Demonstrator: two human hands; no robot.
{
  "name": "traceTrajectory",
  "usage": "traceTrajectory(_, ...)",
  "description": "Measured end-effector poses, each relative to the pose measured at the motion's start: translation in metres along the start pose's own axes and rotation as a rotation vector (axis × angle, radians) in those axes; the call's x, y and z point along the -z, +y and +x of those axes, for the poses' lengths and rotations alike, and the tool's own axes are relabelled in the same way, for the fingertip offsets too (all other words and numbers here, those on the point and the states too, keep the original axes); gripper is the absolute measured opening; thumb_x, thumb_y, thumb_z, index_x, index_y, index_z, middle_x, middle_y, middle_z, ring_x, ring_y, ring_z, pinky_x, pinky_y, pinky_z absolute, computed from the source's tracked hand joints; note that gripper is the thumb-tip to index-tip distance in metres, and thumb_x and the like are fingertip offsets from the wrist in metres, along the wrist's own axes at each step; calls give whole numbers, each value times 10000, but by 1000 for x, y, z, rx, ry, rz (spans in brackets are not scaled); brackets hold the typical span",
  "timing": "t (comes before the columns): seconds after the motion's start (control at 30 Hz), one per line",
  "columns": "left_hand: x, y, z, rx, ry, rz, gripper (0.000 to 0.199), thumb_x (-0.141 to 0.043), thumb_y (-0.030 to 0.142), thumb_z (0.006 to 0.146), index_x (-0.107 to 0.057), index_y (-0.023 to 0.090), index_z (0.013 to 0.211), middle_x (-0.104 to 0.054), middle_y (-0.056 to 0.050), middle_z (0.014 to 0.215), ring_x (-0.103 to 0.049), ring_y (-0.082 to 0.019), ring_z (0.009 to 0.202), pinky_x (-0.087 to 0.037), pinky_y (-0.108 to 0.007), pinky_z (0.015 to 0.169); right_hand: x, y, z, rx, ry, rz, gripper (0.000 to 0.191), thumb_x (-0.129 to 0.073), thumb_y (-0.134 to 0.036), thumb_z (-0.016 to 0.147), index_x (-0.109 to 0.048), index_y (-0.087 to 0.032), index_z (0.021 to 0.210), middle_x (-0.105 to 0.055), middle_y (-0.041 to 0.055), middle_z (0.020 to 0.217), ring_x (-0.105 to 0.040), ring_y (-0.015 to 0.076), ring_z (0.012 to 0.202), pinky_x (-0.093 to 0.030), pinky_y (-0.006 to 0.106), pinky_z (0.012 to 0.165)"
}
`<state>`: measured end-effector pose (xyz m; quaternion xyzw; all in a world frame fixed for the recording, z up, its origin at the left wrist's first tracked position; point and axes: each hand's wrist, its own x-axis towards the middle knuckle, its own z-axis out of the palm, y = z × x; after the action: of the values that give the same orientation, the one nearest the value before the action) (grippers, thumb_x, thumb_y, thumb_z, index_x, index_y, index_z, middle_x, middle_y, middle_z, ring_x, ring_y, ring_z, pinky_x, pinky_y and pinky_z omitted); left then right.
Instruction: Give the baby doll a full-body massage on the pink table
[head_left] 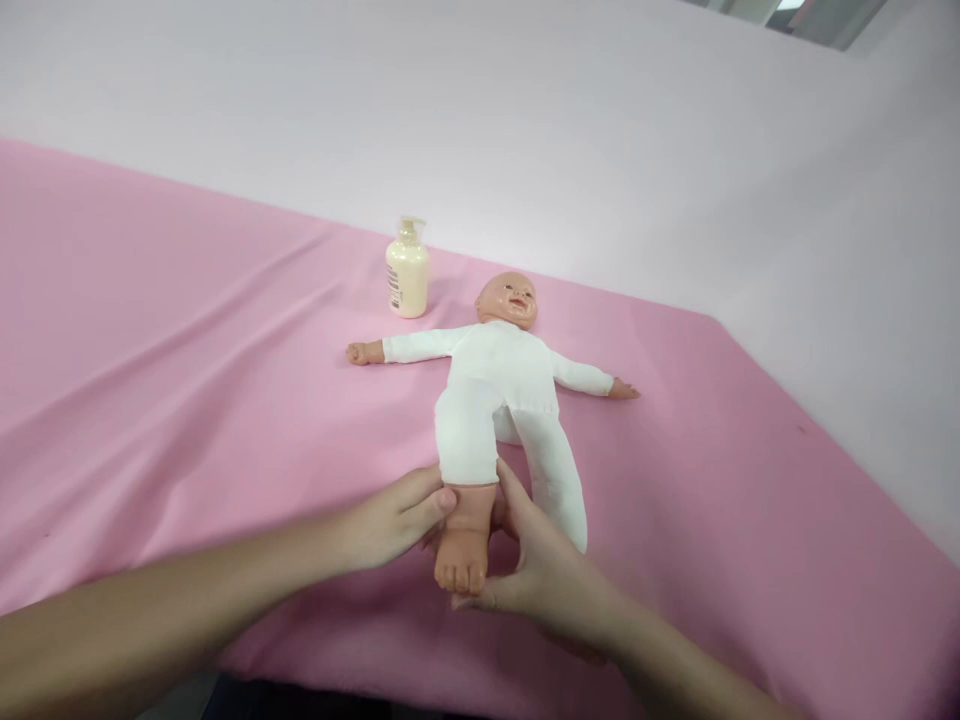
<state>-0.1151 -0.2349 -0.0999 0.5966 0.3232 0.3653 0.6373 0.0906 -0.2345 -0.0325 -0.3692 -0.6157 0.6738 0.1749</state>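
Note:
A baby doll (pixel 504 362) with a white cloth body lies on its back, arms spread, head away from me. One of its legs is raised toward me, the bare foot (pixel 461 562) facing forward. From the left, my left hand (pixel 401 515) grips the ankle just below the white cuff, thumb on top. My right hand (pixel 544 570) wraps the same lower leg from the other side, its thumb under the toes. The doll's other leg (pixel 555 475) lies to the right, its foot mostly hidden behind my right hand.
A cream pump bottle (pixel 408 275) stands upright near the doll's head, on the left. Pink cloth (pixel 187 330) with creases covers the table. Beyond its far edge is a pale wall or floor (pixel 450 110); I cannot tell which.

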Motion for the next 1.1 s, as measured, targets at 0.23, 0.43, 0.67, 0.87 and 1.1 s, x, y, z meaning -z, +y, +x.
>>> traceTrajectory(0.23, 0, 10, 10, -17, -318, -232, 673, -649, 657, 867, -618, 158, 1317, -671, -168, 1266, -641, -298, 1167, -513, -436, 1001, 0, -2, -1, 15, -38, 102, 998, -870, -286, 750, -281, -358, 1553, -649, 66, 1267, -660, 226, 1123, -573, 385, 927)
traceTrajectory(0.43, 4, 6, 12, 119, -458, -325, 803, -815, 633, 719, -611, 174, 1345, -671, -135, 1294, -649, -293, 1162, -559, -371, 924, 2, -5, -1, 26, -63, 90, 940, -855, -309, 769, -323, -340, 1544, -671, 65, 1262, -668, 225, 1122, -555, 407, 974)
traceTrajectory(0.67, 10, -1, 6, 223, -331, -273, 686, -795, 576, 768, -639, 164, 1294, -746, -107, 1072, -683, -292, 1107, -575, -388, 911, 3, 0, -1, 16, -60, 59, 941, -782, -279, 845, -219, -340, 1596, -695, 56, 1195, -683, 204, 1051, -535, 424, 986)
traceTrajectory(0.87, 0, 2, 6, 192, -74, -299, 610, -703, 571, 862, -617, 159, 1304, -667, -162, 1338, -633, -309, 1239, -481, -470, 1085, 5, 1, -2, 0, -23, -9, 1008, -822, -299, 803, -211, -343, 1603, -669, 62, 1200, -644, 219, 1084, -563, 385, 912)
traceTrajectory(1.1, -6, 8, 11, 26, -109, -348, 552, -703, 574, 872, -673, 128, 1197, -728, -174, 1199, -686, -321, 1146, -518, -491, 1022, 6, -1, -4, -7, -52, 38, 1050, -835, -199, 747, -233, -352, 1594, -654, 54, 1226, -623, 238, 1152, -554, 391, 947)
